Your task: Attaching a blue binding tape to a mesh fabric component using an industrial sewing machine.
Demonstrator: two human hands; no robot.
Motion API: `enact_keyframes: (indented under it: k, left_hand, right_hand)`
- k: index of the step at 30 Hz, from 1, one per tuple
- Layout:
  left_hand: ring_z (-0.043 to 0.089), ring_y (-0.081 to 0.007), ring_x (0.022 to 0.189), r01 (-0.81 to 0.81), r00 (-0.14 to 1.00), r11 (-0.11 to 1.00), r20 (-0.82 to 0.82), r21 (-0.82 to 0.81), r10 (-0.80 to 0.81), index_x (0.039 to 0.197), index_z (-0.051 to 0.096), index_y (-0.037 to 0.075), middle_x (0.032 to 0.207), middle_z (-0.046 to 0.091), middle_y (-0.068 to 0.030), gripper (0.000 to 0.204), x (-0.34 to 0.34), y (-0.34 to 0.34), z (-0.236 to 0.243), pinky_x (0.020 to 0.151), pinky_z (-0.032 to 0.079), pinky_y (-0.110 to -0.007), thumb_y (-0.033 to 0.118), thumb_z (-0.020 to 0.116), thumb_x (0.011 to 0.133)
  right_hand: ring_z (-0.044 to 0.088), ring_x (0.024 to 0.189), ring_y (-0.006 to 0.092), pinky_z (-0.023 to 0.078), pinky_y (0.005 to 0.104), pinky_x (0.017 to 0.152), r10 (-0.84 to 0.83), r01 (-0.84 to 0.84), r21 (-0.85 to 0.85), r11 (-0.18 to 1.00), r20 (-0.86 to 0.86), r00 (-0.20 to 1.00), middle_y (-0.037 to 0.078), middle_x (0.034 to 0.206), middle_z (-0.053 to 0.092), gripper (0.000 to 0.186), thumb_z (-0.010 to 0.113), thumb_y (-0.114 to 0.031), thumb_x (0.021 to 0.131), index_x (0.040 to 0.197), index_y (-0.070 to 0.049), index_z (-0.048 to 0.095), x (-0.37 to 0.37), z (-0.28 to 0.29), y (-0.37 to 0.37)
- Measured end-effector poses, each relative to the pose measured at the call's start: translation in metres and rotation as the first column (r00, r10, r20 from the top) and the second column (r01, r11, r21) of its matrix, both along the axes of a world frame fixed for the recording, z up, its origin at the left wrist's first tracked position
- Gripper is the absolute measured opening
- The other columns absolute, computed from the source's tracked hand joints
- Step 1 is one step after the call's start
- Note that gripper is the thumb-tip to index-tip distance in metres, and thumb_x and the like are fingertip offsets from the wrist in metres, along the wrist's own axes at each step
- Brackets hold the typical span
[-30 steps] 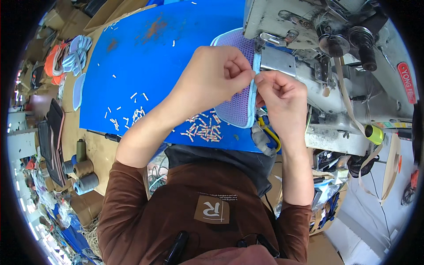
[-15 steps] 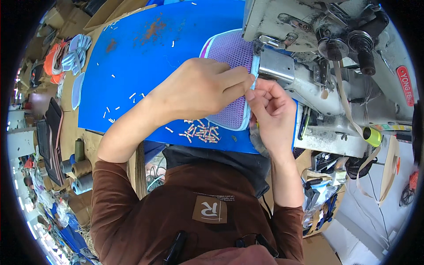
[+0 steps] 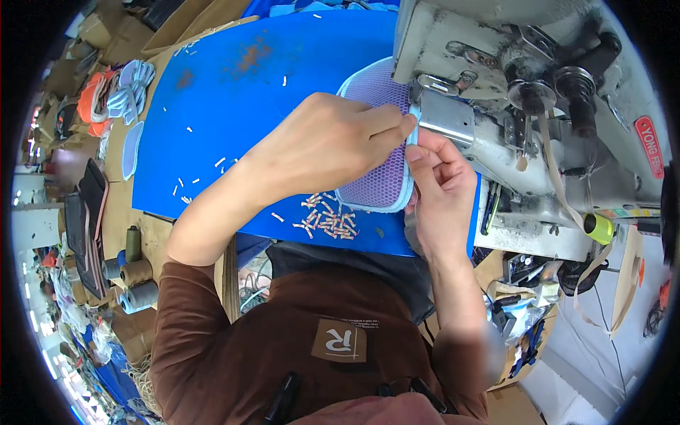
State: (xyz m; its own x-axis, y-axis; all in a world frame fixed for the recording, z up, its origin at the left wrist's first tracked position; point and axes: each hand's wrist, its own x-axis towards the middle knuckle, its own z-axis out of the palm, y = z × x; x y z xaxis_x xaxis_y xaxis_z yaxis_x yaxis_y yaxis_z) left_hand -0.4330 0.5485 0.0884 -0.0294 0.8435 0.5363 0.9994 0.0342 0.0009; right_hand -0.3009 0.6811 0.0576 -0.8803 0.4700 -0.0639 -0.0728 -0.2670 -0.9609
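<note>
A purple mesh panel (image 3: 372, 185) with light blue edge binding lies flat on the blue tabletop, against the metal plate of a sewing machine (image 3: 445, 117). My left hand (image 3: 340, 142) reaches over the panel, its thumb and fingers pinching the bound right edge. Just nearer to me, my right hand (image 3: 445, 173) pinches the same edge between thumb and bent forefinger, its other fingers curled. Both hands are closed, close together beside the machine plate. The panel's middle is hidden under my left hand.
A heap of small pale fabric snippets (image 3: 331, 221) lies by the table's near edge. Thread cones (image 3: 136, 271) stand at left, near a small blue-edged panel (image 3: 132, 150). A beige tape (image 3: 554, 163) hangs from the machine past a yellow-green roll (image 3: 597, 221).
The panel has shifted slightly to the right, and its magenta far-left rim no longer shows. Both hands stay at the bound edge. The whole view has shifted a little.
</note>
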Motion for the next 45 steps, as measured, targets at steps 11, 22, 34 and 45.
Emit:
enact_keyframes:
  k: [11, 22, 34, 45]
  left_hand:
    - [0.059, -0.0170, 0.060, -0.009, 1.000, 0.999, -0.016, 0.036, 0.010, 0.113, 0.069, 0.004, 0.077, 0.052, -0.0009, 0.038, -0.007, 0.003, -0.004, 0.051, 0.048, -0.031, 0.007, 0.073, 0.075]
    - [0.061, -0.0201, 0.068, -0.078, 0.925, 0.987, 0.380, 0.142, 0.019, 0.114, 0.074, 0.010, 0.086, 0.061, -0.0042, 0.039, 0.007, -0.003, -0.019, 0.058, 0.051, -0.030, 0.006, 0.077, 0.076]
    - [0.061, -0.0209, 0.078, -0.184, 0.934, 0.904, 0.355, 0.385, 0.039, 0.109, 0.074, 0.008, 0.094, 0.063, -0.0044, 0.042, 0.012, 0.006, -0.051, 0.062, 0.052, -0.031, 0.018, 0.087, 0.070]
    - [0.064, -0.0237, 0.082, -0.230, 0.941, 0.883, 0.326, 0.409, 0.094, 0.108, 0.073, 0.008, 0.098, 0.065, -0.0071, 0.045, 0.013, 0.010, -0.065, 0.069, 0.054, -0.033, 0.020, 0.089, 0.067]
  right_hand:
    - [0.049, 0.049, 0.0015, 0.038, 0.0182, 0.041, -0.041, 0.040, 0.030, 0.999, 0.023, 0.999, 0.000, 0.071, 0.063, 0.011, 0.063, -0.005, 0.099, 0.107, 0.002, 0.065, -0.006, 0.005, 0.000]
    - [0.046, 0.048, 0.0006, 0.032, 0.0182, 0.042, -0.012, 0.007, 0.101, 0.995, 0.048, 0.999, -0.004, 0.062, 0.058, 0.010, 0.063, -0.007, 0.100, 0.095, 0.001, 0.067, -0.004, 0.007, 0.006]
    - [0.049, 0.050, 0.0024, 0.037, 0.0183, 0.046, 0.027, -0.059, 0.196, 0.979, 0.162, 0.986, -0.001, 0.067, 0.062, 0.014, 0.062, -0.012, 0.101, 0.099, 0.000, 0.066, 0.005, 0.009, 0.014]
    - [0.069, 0.069, 0.0171, 0.054, 0.0296, 0.062, -0.257, -0.088, 0.811, 0.579, 0.284, 0.924, 0.012, 0.086, 0.070, 0.017, 0.070, -0.005, 0.091, 0.104, 0.004, 0.066, 0.100, -0.034, 0.040]
